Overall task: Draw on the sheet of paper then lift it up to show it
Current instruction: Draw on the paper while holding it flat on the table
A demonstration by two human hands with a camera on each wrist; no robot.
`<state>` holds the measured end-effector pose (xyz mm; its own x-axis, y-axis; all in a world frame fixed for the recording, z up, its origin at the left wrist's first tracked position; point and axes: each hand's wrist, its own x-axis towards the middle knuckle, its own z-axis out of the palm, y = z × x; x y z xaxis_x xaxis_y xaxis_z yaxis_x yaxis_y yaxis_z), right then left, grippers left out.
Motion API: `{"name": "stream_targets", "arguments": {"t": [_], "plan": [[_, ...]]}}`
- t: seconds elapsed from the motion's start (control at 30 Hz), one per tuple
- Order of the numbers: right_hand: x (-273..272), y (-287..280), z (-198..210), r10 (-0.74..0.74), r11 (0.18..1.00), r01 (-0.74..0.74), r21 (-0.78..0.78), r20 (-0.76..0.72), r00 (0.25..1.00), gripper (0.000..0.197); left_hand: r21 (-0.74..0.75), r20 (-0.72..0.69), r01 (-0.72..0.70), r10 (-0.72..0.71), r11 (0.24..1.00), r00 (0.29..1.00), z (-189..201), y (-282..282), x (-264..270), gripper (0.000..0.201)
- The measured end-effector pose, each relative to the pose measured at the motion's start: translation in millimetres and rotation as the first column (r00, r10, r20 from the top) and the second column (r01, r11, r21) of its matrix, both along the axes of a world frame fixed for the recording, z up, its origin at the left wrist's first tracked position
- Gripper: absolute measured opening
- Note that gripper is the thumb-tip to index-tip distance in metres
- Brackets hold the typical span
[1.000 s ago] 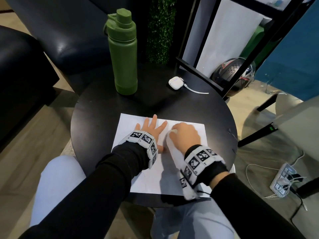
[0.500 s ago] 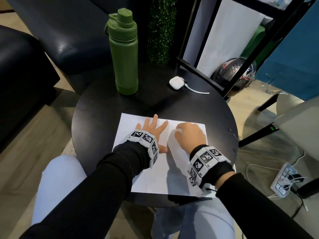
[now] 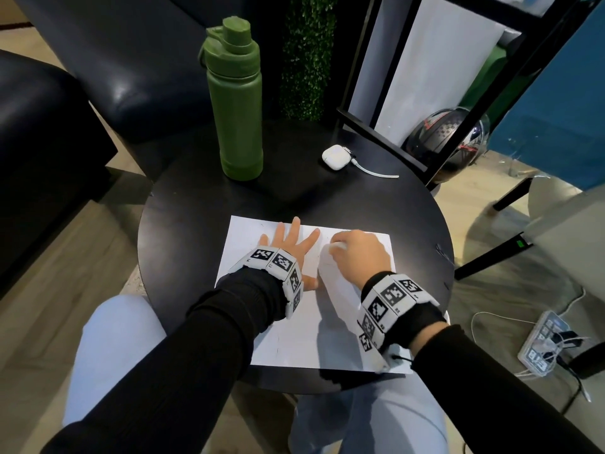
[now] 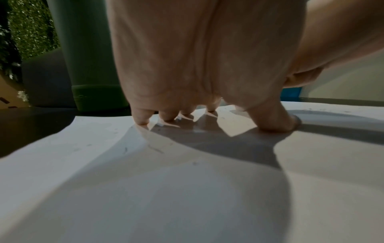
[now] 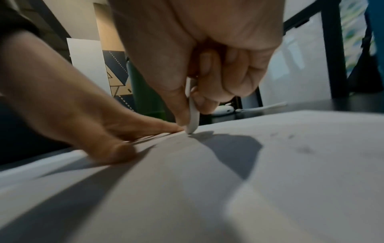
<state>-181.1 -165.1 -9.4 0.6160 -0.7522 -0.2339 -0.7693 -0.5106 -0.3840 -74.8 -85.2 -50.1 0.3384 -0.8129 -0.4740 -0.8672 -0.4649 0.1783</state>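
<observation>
Head: paper (image 3: 304, 326) lies flat at the tabletop's (image 3: 183, 231) near edge. Left hand (image 3: 288, 247) pressed flat on it, fingers spread. Right hand (image 3: 360, 253) curled near the paper's far right corner. Bottle (image 3: 237, 103) and earbud case (image 3: 335, 156) at the far edge.
Left wrist: fingertips (image 4: 141, 117) touch paper (image 4: 187, 189).
Right wrist: right hand (image 5: 207, 65) pinches a white pen (image 5: 192, 113), tip on paper (image 5: 270, 180), just beside the left hand's fingertip.

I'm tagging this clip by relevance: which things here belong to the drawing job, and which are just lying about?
In the job: paper, pen, left hand pressing the paper, right hand gripping the pen.

Lying about: bottle, earbud case, cable, helmet.
</observation>
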Motion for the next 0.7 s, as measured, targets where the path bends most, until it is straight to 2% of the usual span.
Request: {"name": "stream_targets", "arguments": {"t": [0.13, 0.3, 0.4, 0.5, 0.63, 0.7], "plan": [[-4, 24, -3, 0.163, 0.982, -0.161, 0.095, -0.012, 0.987, 0.022, -0.027, 0.007, -0.007, 0.007, 1.000, 1.000, -5, 2, 2, 0.091], [2, -11, 0, -0.018, 1.000, 0.017, -0.004, -0.010, 1.000, 0.024, 0.014, -0.005, 0.007, -0.007, 1.000, 1.000, -1, -1, 0, 0.100], [-1, 6, -3, 0.066, 0.997, -0.066, 0.029, 0.009, 0.998, 0.024, 0.003, -0.008, -0.003, 0.003, 1.000, 1.000, -2, 0, 2, 0.098], [-8, 17, -2, 0.160, 0.985, -0.157, 0.066, -0.033, 0.987, 0.024, -0.011, -0.005, -0.002, 0.002, 1.000, 1.000, -3, 1, 3, 0.095], [-3, -8, -1, 0.047, 0.998, -0.046, 0.034, -0.029, 0.998, 0.022, 0.019, 0.002, 0.011, -0.011, 1.000, 1.000, 3, 0, 0, 0.100], [-5, -4, -4, 0.039, 0.999, -0.039, 0.023, 0.007, 0.999, 0.020, 0.015, -0.002, 0.005, -0.005, 1.000, 1.000, 3, 1, 0, 0.100]]}}
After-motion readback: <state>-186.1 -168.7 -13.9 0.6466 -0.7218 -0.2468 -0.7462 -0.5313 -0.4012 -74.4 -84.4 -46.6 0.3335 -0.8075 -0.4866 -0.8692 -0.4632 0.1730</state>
